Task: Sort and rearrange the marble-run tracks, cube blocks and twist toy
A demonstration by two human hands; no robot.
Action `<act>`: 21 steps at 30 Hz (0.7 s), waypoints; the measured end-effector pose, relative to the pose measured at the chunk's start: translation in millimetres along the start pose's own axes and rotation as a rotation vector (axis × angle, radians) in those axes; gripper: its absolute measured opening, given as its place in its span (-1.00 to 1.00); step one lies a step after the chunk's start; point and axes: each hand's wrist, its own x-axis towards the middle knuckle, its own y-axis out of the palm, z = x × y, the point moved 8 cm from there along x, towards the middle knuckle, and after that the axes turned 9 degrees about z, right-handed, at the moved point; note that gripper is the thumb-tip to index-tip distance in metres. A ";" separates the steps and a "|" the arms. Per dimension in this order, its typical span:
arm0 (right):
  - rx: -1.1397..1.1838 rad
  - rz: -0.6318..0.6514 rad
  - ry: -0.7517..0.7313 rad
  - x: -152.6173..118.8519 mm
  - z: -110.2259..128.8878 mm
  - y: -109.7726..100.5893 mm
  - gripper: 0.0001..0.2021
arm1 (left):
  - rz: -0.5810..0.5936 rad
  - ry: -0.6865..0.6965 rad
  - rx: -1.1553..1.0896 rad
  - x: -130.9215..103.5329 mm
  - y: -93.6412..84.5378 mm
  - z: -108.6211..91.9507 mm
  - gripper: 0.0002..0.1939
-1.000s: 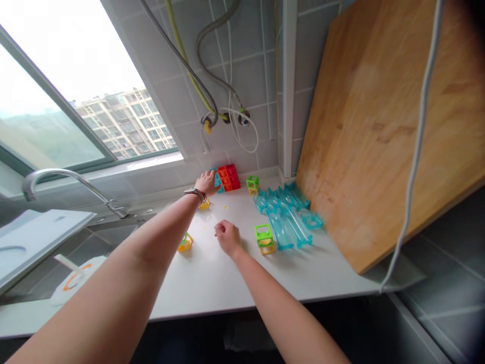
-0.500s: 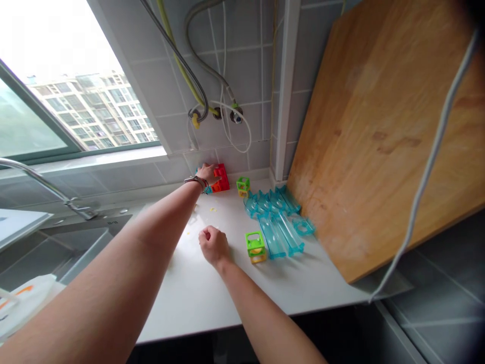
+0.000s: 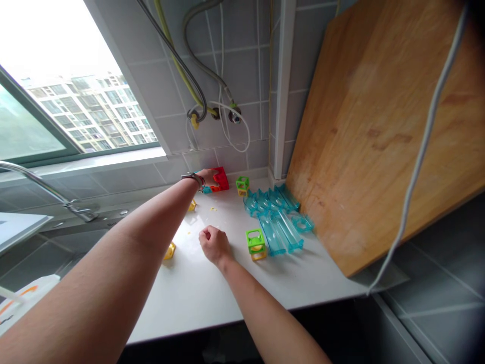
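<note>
At the back of the counter, my left hand [image 3: 208, 177] reaches over a row of red, orange and blue plastic blocks against the wall. Its thumb lies on the front of the red block [image 3: 222, 178], and the other fingers are mostly hidden. My right hand [image 3: 214, 244] rests on the counter as a loose fist, with nothing visible in it. To its right stands a green cube frame [image 3: 255, 241] on a yellow one. A similar green cube [image 3: 242, 182] stands near the wall. Transparent blue track pieces [image 3: 278, 232] lie beside these. Yellow pieces [image 3: 169, 251] show partly behind my left forearm.
A large wooden board [image 3: 379, 126] leans at the right, with a white cable [image 3: 424, 146] hanging before it. The sink [image 3: 64, 247] and its faucet [image 3: 34, 179] are at the left. Hoses [image 3: 189, 76] hang on the tiled wall. The counter's front edge runs below my right forearm.
My left hand has shifted slightly, and its fingers show less above the blocks. Yellow pieces beside my left forearm have come into view. My right fist has stayed in place.
</note>
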 end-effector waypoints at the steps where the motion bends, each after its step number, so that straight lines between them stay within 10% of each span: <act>1: 0.011 0.001 0.000 0.7 -0.9 0.0 -0.82 | 0.003 -0.004 0.005 -2.2 -0.3 -0.4 -0.31; 15: 0.110 0.030 -0.013 5.0 -7.5 2.2 -0.84 | 0.101 -0.044 -0.052 -25.8 -15.5 -12.9 -0.43; 21: 0.278 0.040 -0.076 10.8 -17.3 6.2 -0.86 | 0.133 0.022 -0.155 -70.0 -26.1 -25.4 -0.58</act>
